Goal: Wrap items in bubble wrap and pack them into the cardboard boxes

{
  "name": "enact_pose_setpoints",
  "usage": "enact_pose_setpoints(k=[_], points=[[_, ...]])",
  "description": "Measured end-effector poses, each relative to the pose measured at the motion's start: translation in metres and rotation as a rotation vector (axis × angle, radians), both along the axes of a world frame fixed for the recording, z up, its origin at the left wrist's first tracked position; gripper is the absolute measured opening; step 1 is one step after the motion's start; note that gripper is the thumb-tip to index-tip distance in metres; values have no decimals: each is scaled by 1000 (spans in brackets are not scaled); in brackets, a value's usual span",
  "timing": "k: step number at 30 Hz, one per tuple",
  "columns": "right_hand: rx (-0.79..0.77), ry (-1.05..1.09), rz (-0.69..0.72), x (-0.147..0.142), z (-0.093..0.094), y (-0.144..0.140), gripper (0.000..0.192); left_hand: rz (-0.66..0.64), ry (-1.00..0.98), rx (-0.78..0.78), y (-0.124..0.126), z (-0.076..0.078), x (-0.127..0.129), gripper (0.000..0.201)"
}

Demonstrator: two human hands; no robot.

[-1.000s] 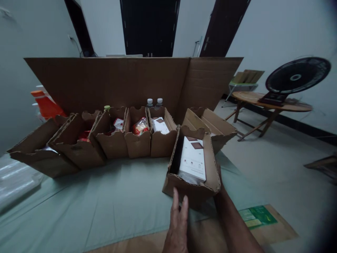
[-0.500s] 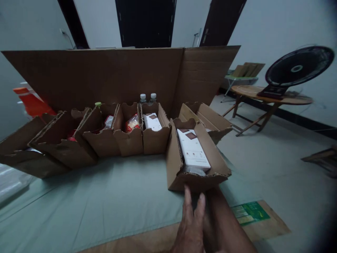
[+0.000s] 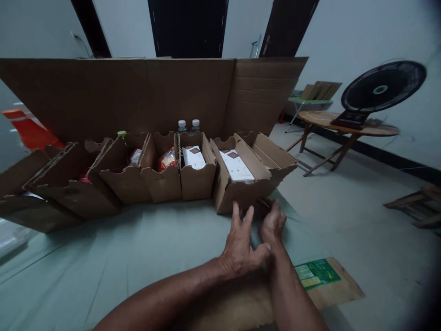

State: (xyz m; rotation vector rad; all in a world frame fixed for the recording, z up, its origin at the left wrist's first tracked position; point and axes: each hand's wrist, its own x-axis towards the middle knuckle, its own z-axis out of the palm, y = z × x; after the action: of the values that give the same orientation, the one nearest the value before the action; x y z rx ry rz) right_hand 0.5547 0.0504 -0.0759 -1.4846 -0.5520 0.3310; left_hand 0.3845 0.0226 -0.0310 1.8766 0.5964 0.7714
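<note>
Low bed with pale green sheet (image 3: 144,257) carries a row of open cardboard trays (image 3: 161,184) running 9 to 1 o'clock, touching side by side. Rightmost two, tray with white box (image 3: 241,184) and angled tray (image 3: 275,158), at 1 o'clock. Tall cardboard sheet (image 3: 138,96) stands behind row. Two water bottles (image 3: 188,125) at 12.

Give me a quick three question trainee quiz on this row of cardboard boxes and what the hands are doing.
1. True or false: the left hand grips a bottle.
2. Which hand touches the cardboard box holding the white packet? A left, B right, C neither.
3. What stands behind the row, beside the big cardboard sheet?

Key: 1 false, fingers spread, empty. 2 B, the right hand is at its front. 3 Two water bottles.
</note>
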Motion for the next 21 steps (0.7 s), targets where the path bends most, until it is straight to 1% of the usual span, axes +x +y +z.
enact_pose_setpoints(k=[3,5,8,11,12,14,17,19,21], points=[[-9,61,-96,1,1,1,67,16,2,36,19,-2,5,95],[-19,79,-130,0,2,4,68,21,13,31,27,-2,8,95],[-25,87,-145,0,3,6,67,25,39,1,33,-2,11,96],[-19,94,-149,0,4,8,64,-2,69,-28,33,-7,0,96],[-16,96,-151,0,4,9,63,-10,82,-29,31,-10,-9,94],[-9,93,-150,1,6,9,62,-26,117,-15,28,-16,-36,87],[2,76,-119,-2,11,8,56,-57,165,4,15,-25,-92,71],[4,62,-59,-9,17,6,51,-54,155,6,1,-30,-131,63],[-5,44,47,-20,23,3,48,-24,131,19,-16,-39,-165,58]])
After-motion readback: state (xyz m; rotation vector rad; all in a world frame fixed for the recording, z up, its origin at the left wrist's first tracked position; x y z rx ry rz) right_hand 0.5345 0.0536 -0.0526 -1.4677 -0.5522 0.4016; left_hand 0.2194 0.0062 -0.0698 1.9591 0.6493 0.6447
